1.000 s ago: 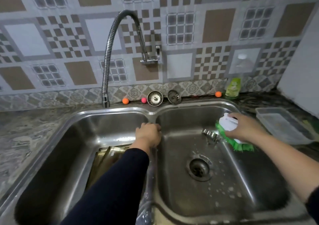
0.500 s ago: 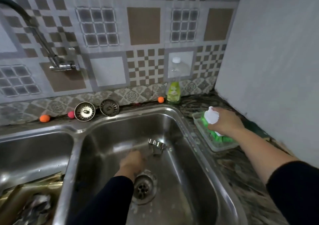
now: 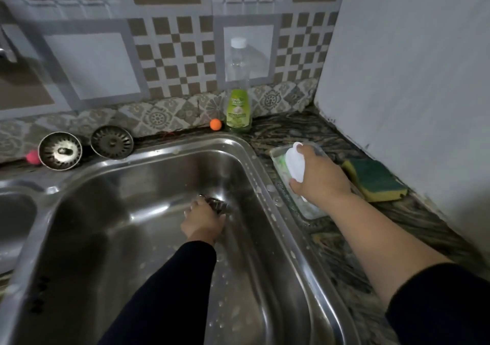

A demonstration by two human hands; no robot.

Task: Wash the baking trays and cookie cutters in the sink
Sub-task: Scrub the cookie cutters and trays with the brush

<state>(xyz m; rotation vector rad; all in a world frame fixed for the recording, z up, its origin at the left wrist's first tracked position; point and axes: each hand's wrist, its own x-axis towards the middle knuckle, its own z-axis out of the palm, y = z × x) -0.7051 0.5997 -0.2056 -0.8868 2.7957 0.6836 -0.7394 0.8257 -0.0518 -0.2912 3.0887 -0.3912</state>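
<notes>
On the table behind the sink (image 3: pixel 267 185), from the left: a pink ball (image 3: pixel 31 157), two metal strainers (image 3: pixel 60 150) (image 3: pixel 112 142), an orange ball (image 3: pixel 215 124) and a bottle (image 3: pixel 238 101) with a green label. In the basin, the left hand (image 3: pixel 202 220) reaches down with fingers curled onto a small metal cookie cutter (image 3: pixel 217 203) on the far slope; how firm the grip is cannot be told. At right, the right hand (image 3: pixel 318 177) is closed over a white-handled brush (image 3: pixel 294 164) resting in a clear tray (image 3: pixel 310 209) on the table, with a yellow-green sponge (image 3: pixel 373 179) just beside the tray.
</notes>
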